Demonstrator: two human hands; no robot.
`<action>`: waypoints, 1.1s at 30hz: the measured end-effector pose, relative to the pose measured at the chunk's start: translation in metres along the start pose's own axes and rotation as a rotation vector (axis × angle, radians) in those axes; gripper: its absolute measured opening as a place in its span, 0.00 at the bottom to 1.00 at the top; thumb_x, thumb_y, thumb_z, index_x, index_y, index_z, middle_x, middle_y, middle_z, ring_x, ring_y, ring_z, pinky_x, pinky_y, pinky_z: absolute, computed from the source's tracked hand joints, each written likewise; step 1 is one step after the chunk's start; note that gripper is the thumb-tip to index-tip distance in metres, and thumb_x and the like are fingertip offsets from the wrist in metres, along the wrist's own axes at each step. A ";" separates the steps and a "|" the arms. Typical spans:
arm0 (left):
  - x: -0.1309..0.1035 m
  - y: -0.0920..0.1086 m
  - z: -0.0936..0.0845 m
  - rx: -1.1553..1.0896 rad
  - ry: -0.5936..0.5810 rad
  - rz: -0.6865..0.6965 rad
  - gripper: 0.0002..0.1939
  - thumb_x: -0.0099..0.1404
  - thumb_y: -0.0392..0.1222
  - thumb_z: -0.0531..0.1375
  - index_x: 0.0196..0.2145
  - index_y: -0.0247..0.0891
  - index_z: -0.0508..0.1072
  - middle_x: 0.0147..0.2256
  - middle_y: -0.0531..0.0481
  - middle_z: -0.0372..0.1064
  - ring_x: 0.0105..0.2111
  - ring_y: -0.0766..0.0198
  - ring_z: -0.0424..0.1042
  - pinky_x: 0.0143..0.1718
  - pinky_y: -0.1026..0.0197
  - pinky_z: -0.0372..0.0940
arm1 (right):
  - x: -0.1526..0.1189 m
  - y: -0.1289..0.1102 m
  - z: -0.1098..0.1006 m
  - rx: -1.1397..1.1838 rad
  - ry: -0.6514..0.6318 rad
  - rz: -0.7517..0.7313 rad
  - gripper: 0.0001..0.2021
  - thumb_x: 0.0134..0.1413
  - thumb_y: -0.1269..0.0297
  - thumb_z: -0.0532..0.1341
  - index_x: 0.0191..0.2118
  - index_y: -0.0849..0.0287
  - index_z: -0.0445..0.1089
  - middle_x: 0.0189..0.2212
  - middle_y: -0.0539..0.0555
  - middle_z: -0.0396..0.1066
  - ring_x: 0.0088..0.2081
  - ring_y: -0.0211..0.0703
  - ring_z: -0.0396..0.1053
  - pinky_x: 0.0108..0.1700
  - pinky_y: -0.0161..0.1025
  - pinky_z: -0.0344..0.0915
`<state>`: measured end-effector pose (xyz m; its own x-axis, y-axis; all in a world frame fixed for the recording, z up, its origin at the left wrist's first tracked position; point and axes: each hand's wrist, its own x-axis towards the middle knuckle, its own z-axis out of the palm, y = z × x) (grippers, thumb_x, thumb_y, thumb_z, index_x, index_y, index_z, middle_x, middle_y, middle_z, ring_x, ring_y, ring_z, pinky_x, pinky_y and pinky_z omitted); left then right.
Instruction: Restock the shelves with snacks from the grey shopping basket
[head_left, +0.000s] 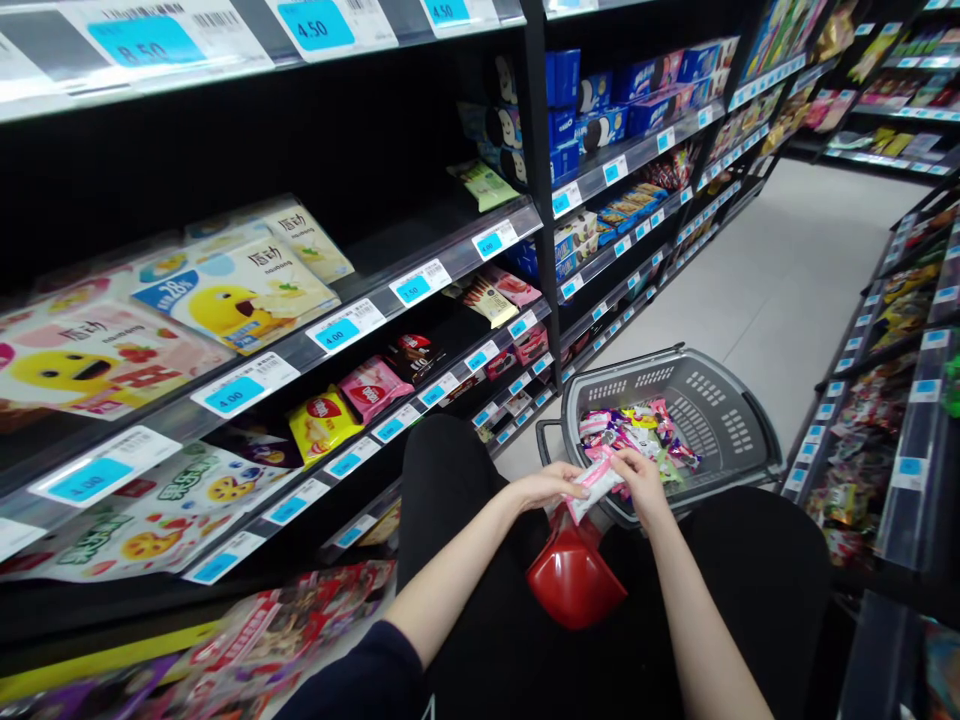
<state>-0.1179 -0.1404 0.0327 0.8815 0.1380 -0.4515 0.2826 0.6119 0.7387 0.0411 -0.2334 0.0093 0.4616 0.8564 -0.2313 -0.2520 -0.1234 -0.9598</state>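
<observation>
Both of my hands hold one small pink and white packet (598, 483) over the near edge of a grey basket (739, 420). The fingers of my left hand (551, 487) are closed on its left side, and those of my right hand (639, 484) pinch its upper right end. Inside the basket lies a pile of small wrapped packets (637, 432) in pink, purple, yellow and green. Just below the held packet, a glossy red object (576, 580) is between my legs.
On the left, shelves (375, 250) carry flat snack packs (247, 285), a yellow packet (322, 422) and a pink packet (373, 388). Blue boxes (600, 125) stand farther along. Another rack (911, 470) borders the aisle on the right. Pale floor (817, 235) shows beyond the basket.
</observation>
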 end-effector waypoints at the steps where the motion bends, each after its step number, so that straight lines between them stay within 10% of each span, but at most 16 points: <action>1: -0.002 0.002 -0.001 -0.015 -0.066 -0.050 0.23 0.43 0.44 0.70 0.35 0.28 0.74 0.30 0.45 0.72 0.30 0.64 0.70 0.36 0.63 0.62 | 0.000 0.000 0.000 0.023 0.015 -0.013 0.15 0.37 0.53 0.66 0.24 0.61 0.69 0.18 0.46 0.62 0.20 0.35 0.56 0.20 0.31 0.53; 8: -0.010 -0.002 0.004 -0.369 -0.372 -0.038 0.21 0.53 0.39 0.64 0.45 0.32 0.68 0.40 0.40 0.69 0.44 0.50 0.69 0.43 0.45 0.62 | -0.001 -0.012 -0.007 0.242 0.117 -0.054 0.14 0.38 0.52 0.66 0.26 0.58 0.69 0.20 0.46 0.63 0.22 0.35 0.58 0.25 0.32 0.58; 12: -0.005 -0.009 0.002 -0.504 -0.470 -0.142 0.30 0.50 0.50 0.65 0.47 0.29 0.67 0.40 0.37 0.68 0.33 0.58 0.71 0.31 0.56 0.67 | -0.004 -0.025 -0.014 0.320 0.038 -0.055 0.15 0.33 0.53 0.70 0.25 0.58 0.71 0.26 0.49 0.67 0.28 0.36 0.63 0.30 0.32 0.62; 17: 0.000 -0.010 -0.001 -0.272 -0.111 -0.083 0.25 0.48 0.45 0.67 0.41 0.27 0.69 0.30 0.44 0.69 0.27 0.64 0.70 0.25 0.64 0.66 | -0.008 -0.034 -0.029 0.200 -0.246 0.052 0.16 0.44 0.49 0.64 0.26 0.60 0.72 0.39 0.58 0.68 0.35 0.44 0.67 0.31 0.37 0.65; 24: 0.012 -0.019 0.004 0.119 0.288 0.046 0.29 0.36 0.40 0.72 0.36 0.31 0.68 0.26 0.52 0.69 0.23 0.64 0.71 0.27 0.58 0.69 | -0.011 0.000 -0.032 -0.148 -0.137 0.238 0.29 0.30 0.58 0.70 0.43 0.60 0.66 0.28 0.52 0.70 0.31 0.45 0.70 0.34 0.41 0.66; 27: 0.021 -0.026 -0.003 0.104 0.390 0.110 0.31 0.34 0.42 0.72 0.36 0.31 0.67 0.26 0.52 0.69 0.24 0.64 0.71 0.29 0.58 0.69 | -0.009 0.011 -0.024 -0.171 -0.210 0.294 0.21 0.32 0.56 0.69 0.35 0.63 0.70 0.24 0.51 0.70 0.28 0.43 0.69 0.32 0.40 0.65; 33: 0.042 0.024 -0.053 0.716 0.656 0.146 0.17 0.57 0.42 0.61 0.43 0.33 0.67 0.39 0.43 0.71 0.37 0.60 0.72 0.40 0.56 0.66 | 0.015 0.028 -0.016 -0.434 -0.065 0.226 0.15 0.39 0.54 0.64 0.28 0.62 0.71 0.24 0.53 0.71 0.30 0.47 0.70 0.32 0.39 0.64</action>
<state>-0.0942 -0.0791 0.0050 0.6024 0.7125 -0.3598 0.5405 -0.0325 0.8407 0.0541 -0.2322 -0.0232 0.3786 0.8120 -0.4443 0.0442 -0.4953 -0.8676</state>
